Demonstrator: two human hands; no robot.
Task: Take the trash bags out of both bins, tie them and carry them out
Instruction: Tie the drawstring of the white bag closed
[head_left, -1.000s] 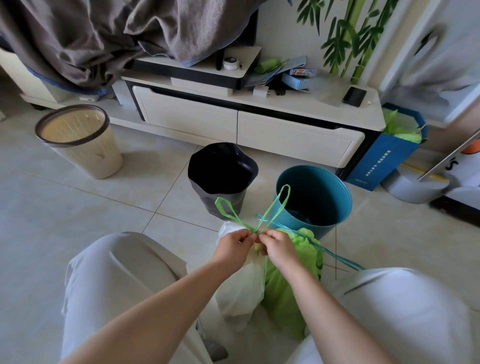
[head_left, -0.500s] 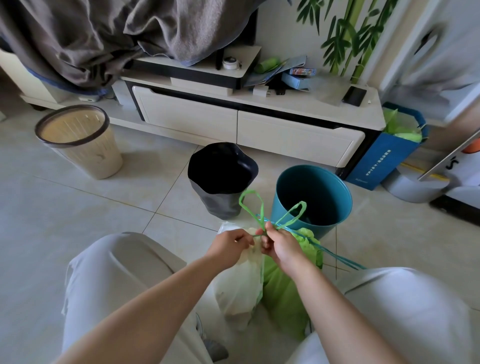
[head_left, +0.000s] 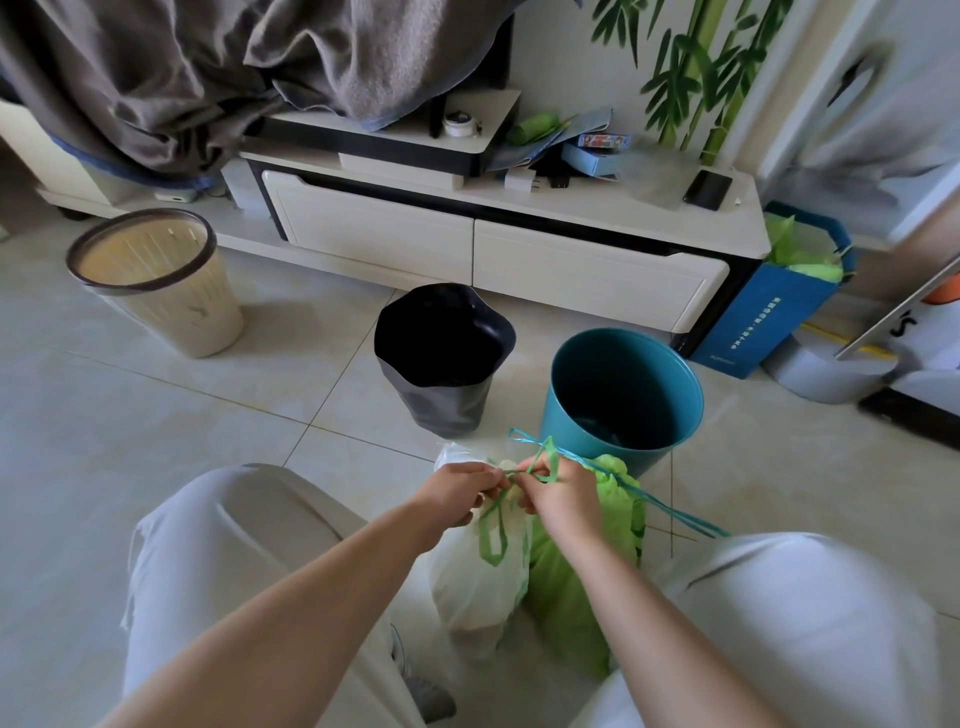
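A white trash bag (head_left: 475, 582) stands on the floor between my knees, its mouth gathered by a green drawstring (head_left: 493, 535). My left hand (head_left: 460, 491) and my right hand (head_left: 558, 493) pinch that drawstring at the bag's neck, knuckles nearly touching. One green loop hangs down the bag's front. Beside it on the right lies a green trash bag (head_left: 576, 571) with a blue drawstring (head_left: 649, 501) trailing right. Behind them stand a teal bin (head_left: 621, 395) and a cream bin (head_left: 156, 280).
An open black bag (head_left: 441, 358) stands left of the teal bin. A white TV cabinet (head_left: 498, 244) runs along the back under a grey blanket (head_left: 218, 67). A blue paper bag (head_left: 769, 306) with green stuff sits at the right. My knees flank the bags.
The green loops that stood up above my hands have been pulled down and tight. One loop now hangs over the white bag's front. My hands have closed in together.
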